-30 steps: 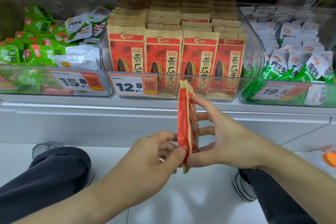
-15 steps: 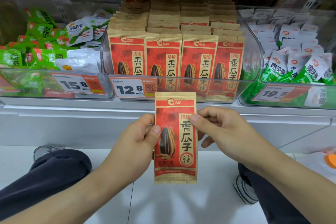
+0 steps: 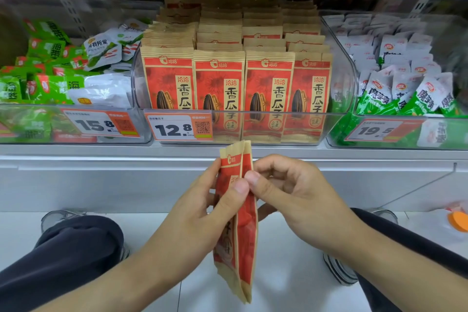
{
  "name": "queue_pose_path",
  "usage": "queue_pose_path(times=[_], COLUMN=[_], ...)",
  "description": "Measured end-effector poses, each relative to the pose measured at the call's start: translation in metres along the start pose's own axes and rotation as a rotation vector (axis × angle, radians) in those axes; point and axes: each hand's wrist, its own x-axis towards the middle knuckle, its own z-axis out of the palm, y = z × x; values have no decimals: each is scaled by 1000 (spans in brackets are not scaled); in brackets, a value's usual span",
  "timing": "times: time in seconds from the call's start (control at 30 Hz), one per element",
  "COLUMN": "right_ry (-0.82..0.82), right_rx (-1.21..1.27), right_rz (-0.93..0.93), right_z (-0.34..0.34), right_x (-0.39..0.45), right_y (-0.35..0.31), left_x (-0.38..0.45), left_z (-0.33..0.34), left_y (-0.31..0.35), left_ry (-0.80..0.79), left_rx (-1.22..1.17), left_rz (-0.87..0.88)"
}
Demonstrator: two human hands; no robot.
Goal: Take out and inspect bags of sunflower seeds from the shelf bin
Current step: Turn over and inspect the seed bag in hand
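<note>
Bag [image 3: 247,223]: flat, creased kraft paper.

held bag [image 3: 247,220]: looked like matt kraft-brown paper at the edges, red printed faces with a faint sheen; creased along the seams.
bags in bin [image 3: 219,81]: same brown, paper-like finish, matt tops, red print.
shelf bin [image 3: 339,99]: clear hard plastic, glossy, reflections on the front wall.
price label [image 3: 178,126]: smooth printed card, white and orange, behind glossy plastic.
green packets [image 3: 46,85]: shiny plastic film, crinkled.
white packets [image 3: 395,86]: glossy film, wrinkled.
shelf [image 3: 101,157]: painted metal by the look, pale grey, smooth, satin.
floor [image 3: 283,261]: white tile, polished, glare patches.
trousers [image 3: 63,256]: dark cloth, matt.
</note>
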Motion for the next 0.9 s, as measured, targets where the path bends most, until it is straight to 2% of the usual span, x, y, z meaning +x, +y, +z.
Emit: queue_pose_path(times=[0.2, 0.37, 0.53, 0.63, 0.8, 0.9], right_ry=[-10, -18, -82, -171, -320, -354], right_rx=[77, 129, -46, -193, -211, -252], right_rz=[55, 109, 69, 91, 84, 48], right_z=[3, 4, 4, 5, 10, 11], right_x=[-3, -4, -7, -11, -15, -14], right_y=[-5, -6, -3, -2, -4, -5], left_x=[-3, 3, 2, 4, 11, 11], left_z=[6, 9, 12, 5, -1, 0], left_y=[-4, -10, -4, -2, -7, -5], left_ry=[2, 72, 109, 198, 340, 327], left_rx=[-73, -112, -140, -152, -266, -358], left_rz=[-22, -155, -165, -173, -235, -284])
